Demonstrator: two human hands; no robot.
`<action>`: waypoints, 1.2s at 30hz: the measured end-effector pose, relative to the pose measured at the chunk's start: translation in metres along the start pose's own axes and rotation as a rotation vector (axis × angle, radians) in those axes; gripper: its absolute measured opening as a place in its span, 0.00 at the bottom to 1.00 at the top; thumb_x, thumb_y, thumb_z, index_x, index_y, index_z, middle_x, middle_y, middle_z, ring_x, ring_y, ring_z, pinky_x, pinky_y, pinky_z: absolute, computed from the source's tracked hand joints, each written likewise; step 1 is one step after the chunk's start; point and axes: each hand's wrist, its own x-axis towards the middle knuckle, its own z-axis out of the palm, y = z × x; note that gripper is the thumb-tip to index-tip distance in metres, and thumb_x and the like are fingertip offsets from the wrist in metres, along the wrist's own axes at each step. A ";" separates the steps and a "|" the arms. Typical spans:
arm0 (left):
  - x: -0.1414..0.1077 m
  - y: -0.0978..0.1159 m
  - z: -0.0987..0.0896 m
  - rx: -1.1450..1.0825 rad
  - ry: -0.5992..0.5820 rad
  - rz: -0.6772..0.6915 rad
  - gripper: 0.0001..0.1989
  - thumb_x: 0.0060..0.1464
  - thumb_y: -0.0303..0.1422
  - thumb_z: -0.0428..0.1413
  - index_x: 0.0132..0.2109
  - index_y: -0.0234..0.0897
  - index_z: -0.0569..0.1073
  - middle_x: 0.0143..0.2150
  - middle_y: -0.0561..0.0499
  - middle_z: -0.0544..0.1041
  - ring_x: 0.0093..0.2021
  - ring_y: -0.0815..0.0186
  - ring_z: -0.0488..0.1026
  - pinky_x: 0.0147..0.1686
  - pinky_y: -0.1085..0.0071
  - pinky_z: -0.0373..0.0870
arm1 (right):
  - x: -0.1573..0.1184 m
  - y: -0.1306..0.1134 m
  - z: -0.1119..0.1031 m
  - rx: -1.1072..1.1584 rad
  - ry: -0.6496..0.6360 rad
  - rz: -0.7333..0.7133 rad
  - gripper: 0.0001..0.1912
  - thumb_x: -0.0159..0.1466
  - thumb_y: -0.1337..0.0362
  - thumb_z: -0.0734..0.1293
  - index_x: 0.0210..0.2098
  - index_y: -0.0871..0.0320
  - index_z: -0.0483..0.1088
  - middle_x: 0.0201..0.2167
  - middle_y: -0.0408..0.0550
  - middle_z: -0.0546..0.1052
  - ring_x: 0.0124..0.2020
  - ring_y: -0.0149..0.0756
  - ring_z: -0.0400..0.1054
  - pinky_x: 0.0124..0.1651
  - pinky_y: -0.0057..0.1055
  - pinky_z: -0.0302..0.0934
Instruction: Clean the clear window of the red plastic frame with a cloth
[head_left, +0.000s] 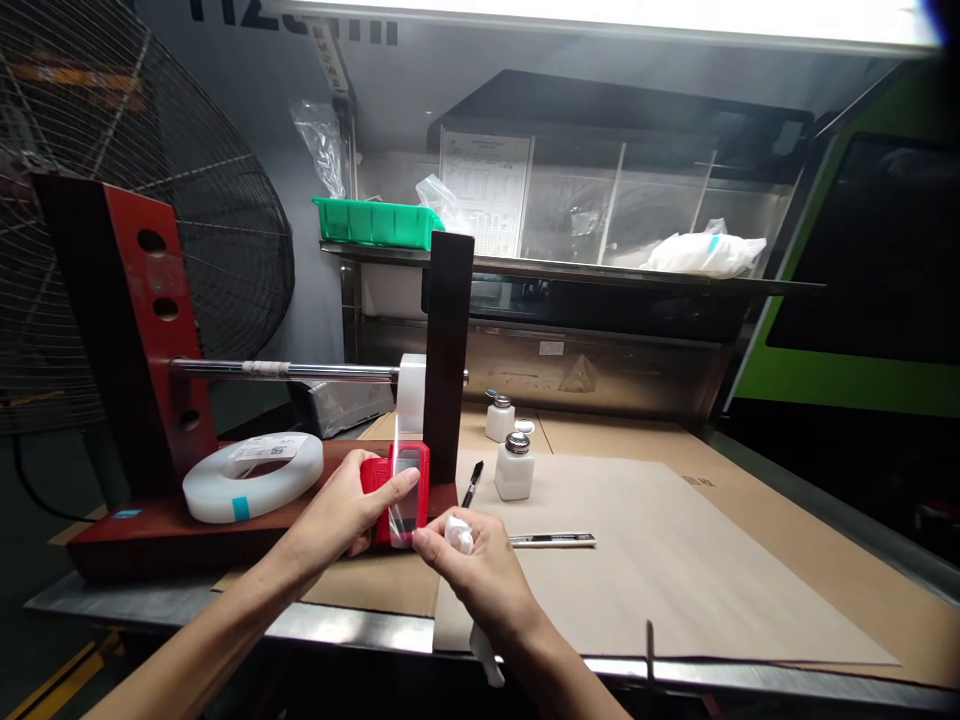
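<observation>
My left hand (352, 505) grips a small red-framed device (424, 475) with a dark, glassy face, its thumb lying across the front. A clear film strip runs down onto that face from a narrow white roll (411, 390) on the metal rod (337, 372). At the device's lower corner, the fingertips of my right hand (491, 575) pinch together by the film's end; whether they touch it I cannot tell. A crumpled white cloth (459, 535) is tucked in the same hand, and its tail hangs below the palm.
A red-and-black stand (450, 340) carries the rod; a large film roll (202, 492) lies on its base. Two white pump bottles (514, 470), a black pen (473, 484) and a utility knife (559, 540) are on the brown paper (660, 560). A green bin (375, 222) occupies the shelf.
</observation>
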 end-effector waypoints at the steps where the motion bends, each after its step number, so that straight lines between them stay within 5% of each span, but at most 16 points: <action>1: 0.000 0.000 0.000 0.000 0.000 0.001 0.22 0.43 0.49 0.61 0.33 0.41 0.60 0.15 0.62 0.63 0.13 0.74 0.56 0.11 0.79 0.50 | 0.000 0.000 0.000 -0.004 0.003 0.000 0.14 0.51 0.56 0.67 0.22 0.61 0.65 0.16 0.36 0.58 0.20 0.25 0.48 0.23 0.25 0.43; 10: 0.004 -0.003 -0.001 -0.023 0.001 -0.026 0.23 0.42 0.50 0.62 0.34 0.42 0.60 0.15 0.62 0.64 0.12 0.74 0.56 0.11 0.78 0.49 | -0.002 -0.002 -0.001 -0.058 -0.005 0.004 0.13 0.53 0.57 0.66 0.22 0.60 0.65 0.17 0.37 0.59 0.20 0.25 0.50 0.23 0.25 0.45; 15: 0.008 -0.008 -0.001 -0.053 0.026 -0.049 0.24 0.40 0.49 0.63 0.35 0.43 0.61 0.15 0.63 0.62 0.12 0.74 0.54 0.10 0.78 0.47 | -0.003 -0.003 -0.002 -0.311 0.028 -0.094 0.13 0.56 0.58 0.65 0.20 0.59 0.63 0.17 0.38 0.62 0.20 0.26 0.54 0.24 0.24 0.48; 19: 0.005 -0.008 -0.003 -0.089 0.022 -0.063 0.24 0.39 0.49 0.64 0.36 0.43 0.62 0.15 0.63 0.62 0.13 0.74 0.54 0.11 0.79 0.46 | -0.006 0.002 -0.005 -0.655 0.105 -0.452 0.08 0.59 0.61 0.63 0.34 0.60 0.69 0.21 0.41 0.71 0.20 0.27 0.61 0.24 0.24 0.50; 22: 0.002 -0.005 -0.004 -0.118 0.006 -0.070 0.24 0.38 0.48 0.65 0.36 0.42 0.63 0.18 0.61 0.66 0.16 0.73 0.60 0.13 0.79 0.51 | -0.010 0.011 -0.009 -1.059 0.057 -0.822 0.24 0.59 0.70 0.58 0.55 0.58 0.64 0.21 0.41 0.73 0.19 0.30 0.63 0.22 0.27 0.48; 24: 0.000 -0.002 -0.004 -0.130 0.003 -0.078 0.25 0.37 0.48 0.65 0.37 0.40 0.64 0.21 0.59 0.70 0.20 0.70 0.65 0.16 0.78 0.58 | -0.012 0.017 -0.010 -1.295 0.002 -0.915 0.32 0.57 0.73 0.57 0.61 0.57 0.58 0.20 0.41 0.72 0.17 0.32 0.62 0.20 0.29 0.44; 27: -0.003 0.002 -0.004 -0.143 0.003 -0.091 0.25 0.37 0.48 0.65 0.38 0.40 0.65 0.26 0.56 0.74 0.26 0.66 0.72 0.23 0.74 0.67 | -0.014 0.016 -0.016 -1.397 -0.089 -0.842 0.33 0.57 0.73 0.57 0.63 0.60 0.54 0.20 0.42 0.73 0.17 0.33 0.62 0.20 0.30 0.44; 30: -0.005 0.004 -0.005 -0.152 -0.007 -0.100 0.25 0.38 0.47 0.65 0.38 0.40 0.65 0.29 0.55 0.75 0.30 0.63 0.74 0.26 0.71 0.70 | -0.009 0.005 -0.036 -1.354 -0.098 -0.584 0.24 0.65 0.68 0.55 0.61 0.61 0.59 0.30 0.47 0.77 0.27 0.33 0.69 0.27 0.29 0.53; 32: -0.006 0.005 -0.006 -0.149 -0.007 -0.108 0.25 0.38 0.47 0.65 0.38 0.40 0.65 0.28 0.55 0.74 0.28 0.64 0.73 0.23 0.74 0.66 | -0.003 -0.001 -0.059 -1.388 -0.090 -0.353 0.17 0.68 0.65 0.54 0.51 0.58 0.69 0.37 0.50 0.77 0.34 0.35 0.71 0.31 0.29 0.54; 36: -0.005 0.004 -0.006 -0.146 0.010 -0.119 0.25 0.35 0.46 0.66 0.36 0.39 0.65 0.24 0.57 0.72 0.22 0.68 0.69 0.18 0.77 0.58 | 0.011 0.005 -0.102 -1.468 -0.175 -0.146 0.08 0.60 0.69 0.65 0.27 0.62 0.74 0.32 0.53 0.76 0.26 0.36 0.69 0.26 0.30 0.47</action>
